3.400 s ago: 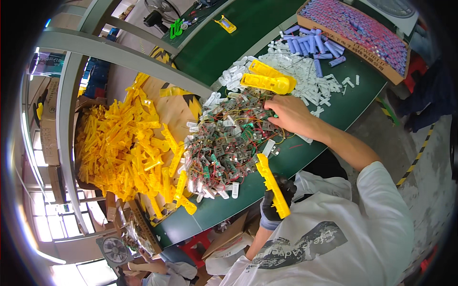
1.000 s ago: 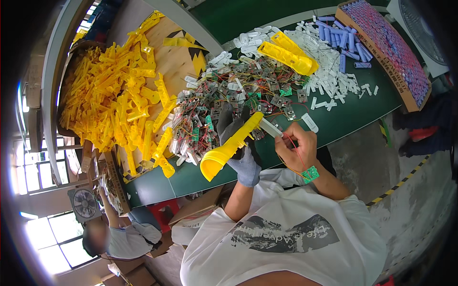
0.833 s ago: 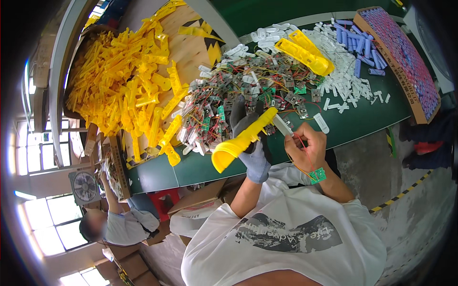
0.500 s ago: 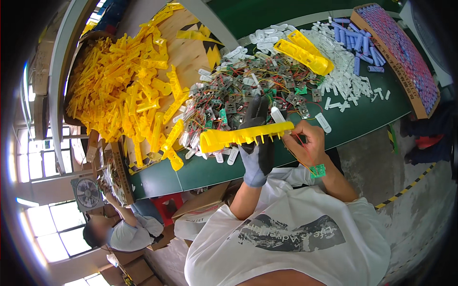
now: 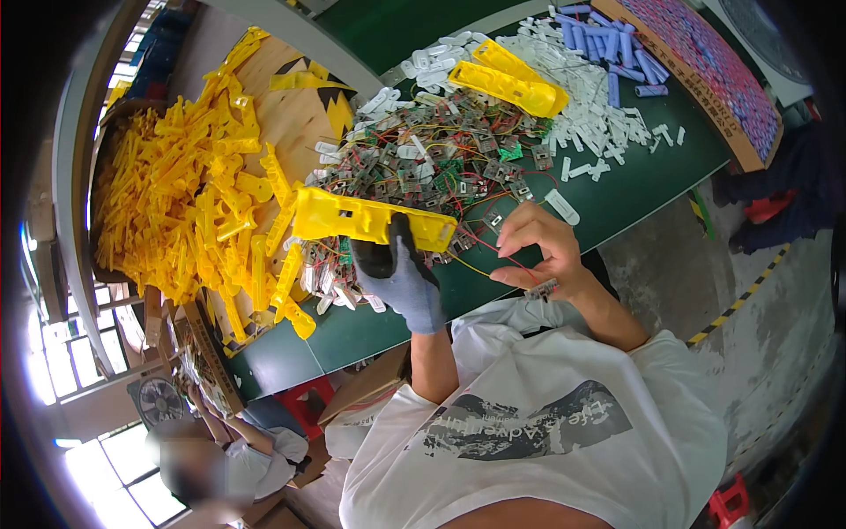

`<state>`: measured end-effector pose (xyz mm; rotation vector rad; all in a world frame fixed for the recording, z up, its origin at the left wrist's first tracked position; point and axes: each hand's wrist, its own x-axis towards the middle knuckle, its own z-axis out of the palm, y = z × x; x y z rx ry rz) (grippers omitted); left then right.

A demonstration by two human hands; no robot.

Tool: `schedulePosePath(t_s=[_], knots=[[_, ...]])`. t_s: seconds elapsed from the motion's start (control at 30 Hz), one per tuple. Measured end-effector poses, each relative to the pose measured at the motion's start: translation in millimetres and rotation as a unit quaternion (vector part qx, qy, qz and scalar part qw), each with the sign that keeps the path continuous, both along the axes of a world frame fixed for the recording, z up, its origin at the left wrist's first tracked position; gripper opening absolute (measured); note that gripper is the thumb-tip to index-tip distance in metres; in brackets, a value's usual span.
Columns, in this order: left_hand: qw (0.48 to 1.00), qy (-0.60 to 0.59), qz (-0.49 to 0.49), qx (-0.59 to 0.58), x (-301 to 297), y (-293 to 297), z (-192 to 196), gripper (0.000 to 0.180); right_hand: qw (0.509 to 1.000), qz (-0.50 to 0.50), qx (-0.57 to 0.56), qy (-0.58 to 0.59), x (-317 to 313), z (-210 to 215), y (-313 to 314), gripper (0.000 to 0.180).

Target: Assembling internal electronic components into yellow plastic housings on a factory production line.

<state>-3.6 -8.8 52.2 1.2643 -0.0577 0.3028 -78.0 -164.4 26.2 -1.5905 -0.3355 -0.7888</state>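
My left hand, in a grey and black glove, is closed round a long yellow plastic housing with its hollow side showing. A red and a yellow wire run from the housing's right end to my bare right hand. There the thumb and fingers are curved and apart, with wires passing across the thumb. A small circuit board hangs just below that thumb. Behind both hands lies a heap of circuit boards with wires.
Yellow housings are heaped at left, and two lie on the boards. White plastic parts and purple battery cells lie behind, beside a cell-filled carton. Another person sits at lower left. The green table edge runs diagonally.
The yellow housing has moved left and turned its hollow side into view. My right hand has come away from its end, opening its fingers, and the small board now hangs nearer the thumb.
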Motion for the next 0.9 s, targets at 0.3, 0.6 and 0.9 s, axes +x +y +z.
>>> schedulePosePath(t_s=[0.3,0.6,0.9], knots=[[0.99,-0.077,0.012,0.12,12.9,0.7,46.5,0.034,0.93,0.245,0.157,0.223,-24.0,-8.8,6.0,0.019],[0.984,-0.098,0.005,0.148,29.8,5.2,61.4,0.036,0.929,0.238,0.228,0.168,-35.6,-10.8,11.7,0.027],[0.99,-0.056,-0.004,0.128,26.4,10.1,36.6,0.06,0.937,0.248,0.216,0.114,-36.3,9.1,-12.2,0.029]])
